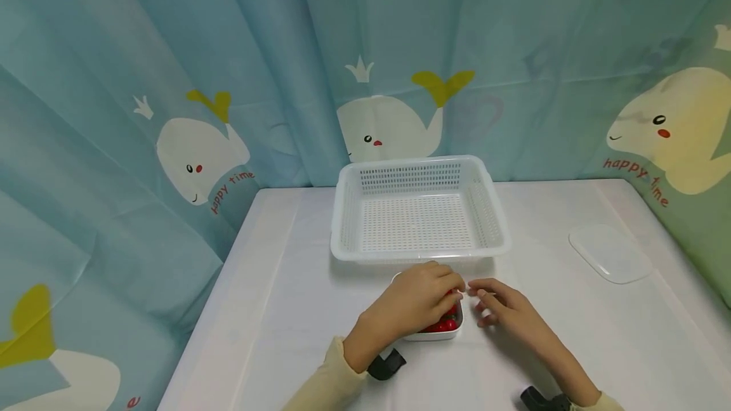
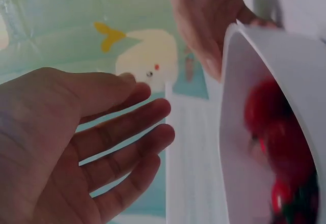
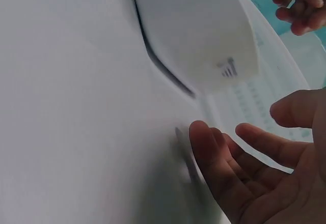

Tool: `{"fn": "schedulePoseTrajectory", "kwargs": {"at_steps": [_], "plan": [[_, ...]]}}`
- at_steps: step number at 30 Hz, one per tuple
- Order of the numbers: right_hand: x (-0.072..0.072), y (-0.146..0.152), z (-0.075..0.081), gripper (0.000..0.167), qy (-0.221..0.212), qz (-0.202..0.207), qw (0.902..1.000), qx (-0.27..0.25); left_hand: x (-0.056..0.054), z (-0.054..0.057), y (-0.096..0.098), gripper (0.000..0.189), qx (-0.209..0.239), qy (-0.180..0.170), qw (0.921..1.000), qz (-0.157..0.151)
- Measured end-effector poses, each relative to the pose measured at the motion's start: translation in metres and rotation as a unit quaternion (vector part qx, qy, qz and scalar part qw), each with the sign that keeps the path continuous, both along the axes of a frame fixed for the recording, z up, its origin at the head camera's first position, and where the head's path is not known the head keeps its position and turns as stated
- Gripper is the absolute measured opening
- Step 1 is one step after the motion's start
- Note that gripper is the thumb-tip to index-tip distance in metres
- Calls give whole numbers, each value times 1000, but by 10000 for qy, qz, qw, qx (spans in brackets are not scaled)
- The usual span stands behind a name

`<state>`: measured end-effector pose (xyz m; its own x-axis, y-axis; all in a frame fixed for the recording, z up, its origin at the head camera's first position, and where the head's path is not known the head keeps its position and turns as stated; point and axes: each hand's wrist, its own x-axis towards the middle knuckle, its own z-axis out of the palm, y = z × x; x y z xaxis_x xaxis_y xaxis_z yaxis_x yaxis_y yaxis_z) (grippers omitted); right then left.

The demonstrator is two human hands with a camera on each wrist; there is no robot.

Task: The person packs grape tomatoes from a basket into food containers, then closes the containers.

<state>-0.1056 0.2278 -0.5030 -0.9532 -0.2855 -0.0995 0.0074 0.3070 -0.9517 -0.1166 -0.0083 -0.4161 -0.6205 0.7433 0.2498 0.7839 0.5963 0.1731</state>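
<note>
A small white box (image 1: 432, 337) with rounded corners stands on the table in front of the basket. Inside it lie several glossy round red fruits (image 1: 440, 326), like cherry tomatoes, with bits of green among them in the left wrist view. My left hand (image 1: 419, 297) is over the box and hides much of it in the head view. Its fingers are loosely bent and hold nothing, as the left wrist view shows. Just right of the box is my right hand (image 1: 505, 309), fingers relaxed and apart from the thumb, with nothing between them.
A large white perforated basket (image 1: 419, 255) stands at the back middle of the table (image 1: 302, 309). Flat on the table at the right lies a clear lid (image 1: 611, 254). A blue-green curtain (image 1: 274, 49) with whale prints hangs behind and along the sides.
</note>
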Motion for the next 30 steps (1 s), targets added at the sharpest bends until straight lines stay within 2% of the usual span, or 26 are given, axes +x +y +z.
{"fn": "schedulePoseTrajectory", "kwargs": {"at_steps": [4, 8, 11, 14, 19, 21, 24, 27, 30], "plan": [[4, 16, 2, 37, 110, -178, 9993, 301, -3, 0, 18, 19, 343, -427, 9983, -202], [7, 36, 3, 39, 64, -436, 9972, 610, -7, -1, 36, 21, 641, -1179, 9904, -344], [8, 52, 3, 40, 95, -617, 9947, 817, -10, -5, 51, 23, 795, -1690, 9814, -440], [10, 69, 3, 41, 180, -752, 9923, 964, -12, -9, 68, 24, 811, -2035, 9738, -605], [9, 96, 4, 46, 317, -1003, 9858, 1306, -18, -14, 97, 25, 766, -2680, 9566, -851], [8, 106, 5, 48, 354, -1163, 9808, 1522, -23, -16, 109, 27, 902, -3031, 9447, -872], [6, 121, 6, 49, 411, -1445, 9719, 1812, -30, -22, 127, 32, 1287, -3572, 9214, -823], [6, 137, 5, 48, 484, -1786, 9645, 1886, -37, -28, 143, 38, 1746, -4088, 8932, -670], [6, 152, 4, 49, 575, -2162, 9579, 1798, -43, -35, 159, 42, 2058, -4372, 8747, -378]]}}
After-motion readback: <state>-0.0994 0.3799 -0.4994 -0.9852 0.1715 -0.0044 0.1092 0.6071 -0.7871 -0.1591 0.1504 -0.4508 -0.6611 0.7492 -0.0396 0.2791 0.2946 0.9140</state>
